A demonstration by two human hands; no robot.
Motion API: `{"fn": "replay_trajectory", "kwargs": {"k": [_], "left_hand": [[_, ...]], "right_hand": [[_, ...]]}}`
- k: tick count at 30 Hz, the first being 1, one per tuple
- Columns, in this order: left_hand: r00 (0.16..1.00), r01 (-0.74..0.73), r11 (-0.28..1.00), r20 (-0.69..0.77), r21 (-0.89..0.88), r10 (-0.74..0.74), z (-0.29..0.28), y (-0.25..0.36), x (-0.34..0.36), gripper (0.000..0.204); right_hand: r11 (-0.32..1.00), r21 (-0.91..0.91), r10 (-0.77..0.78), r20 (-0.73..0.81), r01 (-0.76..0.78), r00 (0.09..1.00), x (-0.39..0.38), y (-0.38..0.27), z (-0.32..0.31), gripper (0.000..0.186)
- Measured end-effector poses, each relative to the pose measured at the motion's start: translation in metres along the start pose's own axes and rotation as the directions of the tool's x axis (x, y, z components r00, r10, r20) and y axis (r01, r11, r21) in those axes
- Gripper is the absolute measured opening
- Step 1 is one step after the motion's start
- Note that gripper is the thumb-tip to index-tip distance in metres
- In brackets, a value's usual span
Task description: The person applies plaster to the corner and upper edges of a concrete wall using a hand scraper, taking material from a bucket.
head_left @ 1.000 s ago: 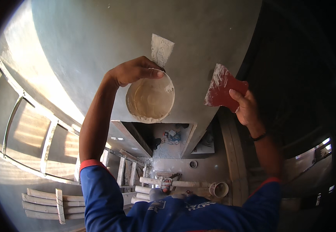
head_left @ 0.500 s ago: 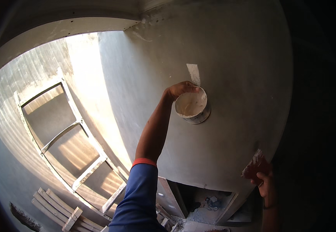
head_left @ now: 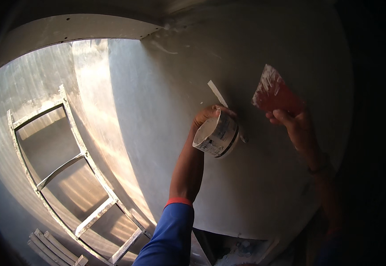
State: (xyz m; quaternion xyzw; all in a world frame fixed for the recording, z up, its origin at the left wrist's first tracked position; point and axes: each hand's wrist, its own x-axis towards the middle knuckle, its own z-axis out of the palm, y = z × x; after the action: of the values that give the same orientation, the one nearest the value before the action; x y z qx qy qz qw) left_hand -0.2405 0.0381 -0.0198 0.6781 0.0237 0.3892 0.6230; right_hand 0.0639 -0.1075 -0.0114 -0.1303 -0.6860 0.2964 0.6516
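My left hand (head_left: pixel 207 116) grips a small round plastic tub (head_left: pixel 217 136) by its rim, out in front of the wall. The tub is tipped with its mouth to the left, and its inside is mostly hidden. A narrow whitish blade-like strip (head_left: pixel 218 93) sticks up behind the same hand; how it is held is hidden. Level with the tub and to its right, my right hand (head_left: pixel 297 126) is closed on a red putty knife (head_left: pixel 279 95). White putty smears its wide edge, which points up and left, apart from the tub.
A grey plastered wall (head_left: pixel 171 146) fills the middle. At the left a white-spattered wooden ladder (head_left: pixel 80 177) leans in sunlight, with several poles (head_left: pixel 53 248) below it. A beam (head_left: pixel 68 29) crosses the upper left. Low down is a dark opening (head_left: pixel 228 244). The far right is very dark.
My right hand has risen from the lower right with the putty knife, up beside the tub. The tub has turned and tipped to the left, hiding the white putty seen in it before.
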Motion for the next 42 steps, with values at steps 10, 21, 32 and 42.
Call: {"fn": "replay_trajectory", "kwargs": {"k": [10, 21, 32, 42], "left_hand": [[0.996, 0.053, 0.976, 0.059, 0.212, -0.067, 0.008, 0.009, 0.009, 0.055], [0.995, 0.046, 0.972, 0.078, 0.230, -0.065, 0.007, 0.007, 0.006, 0.056], [0.995, 0.041, 0.958, 0.072, 0.284, -0.064, 0.013, 0.009, 0.005, 0.063], [0.991, 0.034, 0.972, 0.118, 0.231, -0.063, 0.007, 0.004, 0.007, 0.059]], "right_hand": [[0.797, -0.206, -0.576, 0.024, 0.568, 0.817, 0.273, -0.052, 0.129, 0.012], [0.666, -0.380, -0.730, -0.151, 0.642, 0.667, 0.327, -0.044, 0.201, 0.024], [0.638, -0.416, -0.762, -0.219, 0.648, 0.610, 0.344, -0.030, 0.230, 0.031], [0.632, -0.500, -0.752, -0.211, 0.592, 0.625, 0.351, -0.027, 0.241, 0.033]]}}
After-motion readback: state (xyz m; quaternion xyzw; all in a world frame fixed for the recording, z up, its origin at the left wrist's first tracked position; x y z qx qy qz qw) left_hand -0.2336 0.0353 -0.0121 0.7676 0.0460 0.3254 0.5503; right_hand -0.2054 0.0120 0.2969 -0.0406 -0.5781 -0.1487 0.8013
